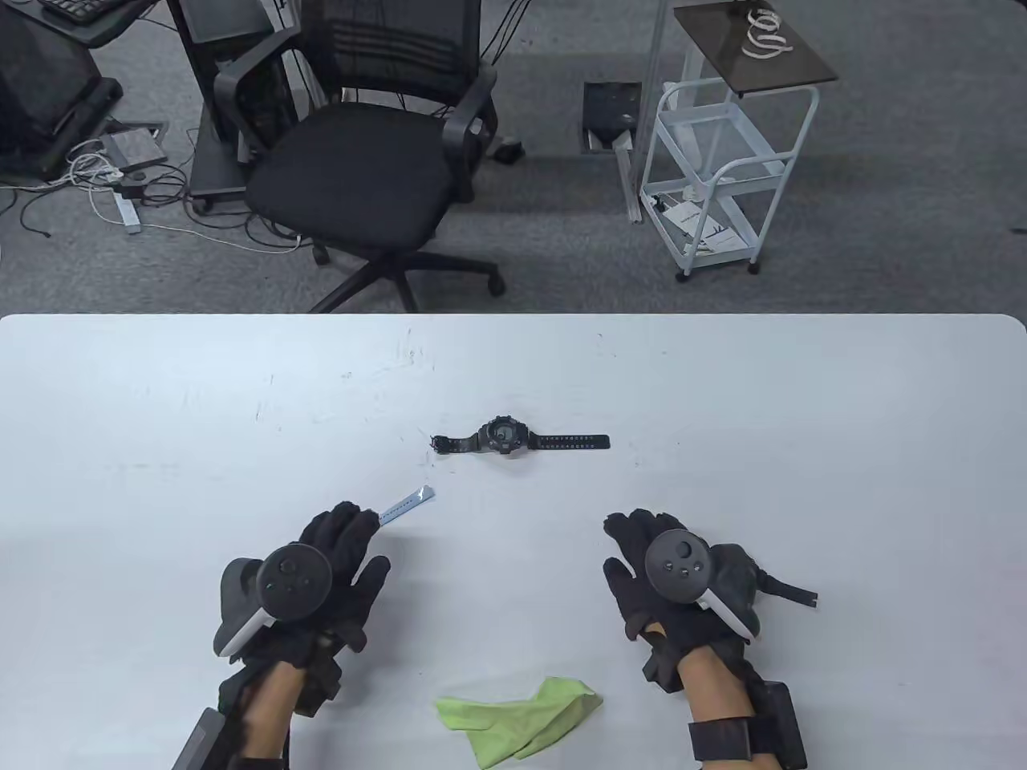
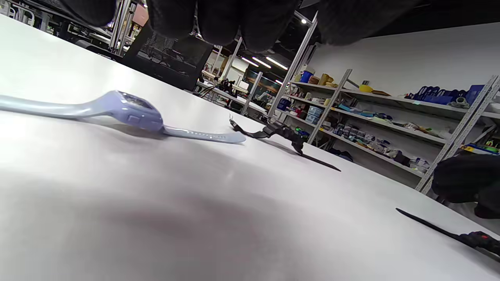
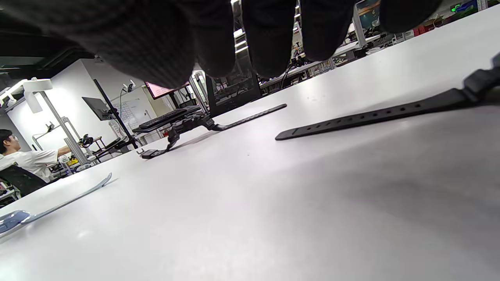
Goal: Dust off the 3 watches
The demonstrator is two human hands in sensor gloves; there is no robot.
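Three watches lie flat on the white table (image 1: pixel 160 417). A black digital watch (image 1: pixel 505 437) sits in the middle, with both straps spread out. A light blue watch (image 2: pixel 133 111) lies under my left hand (image 1: pixel 345 533), and only its strap tip (image 1: pixel 407 505) shows in the table view. A second black watch (image 3: pixel 371 115) lies under my right hand (image 1: pixel 634 537), its strap end (image 1: pixel 790 593) poking out to the right. Both hands are palm down with fingers extended, holding nothing. A crumpled green cloth (image 1: pixel 521 718) lies between my wrists near the front edge.
Beyond the table's far edge stand a black office chair (image 1: pixel 361 160) and a white wire trolley (image 1: pixel 722 176). A person in a white shirt (image 3: pixel 23 160) sits far off in the right wrist view. Shelving (image 2: pixel 371 117) lines the back wall.
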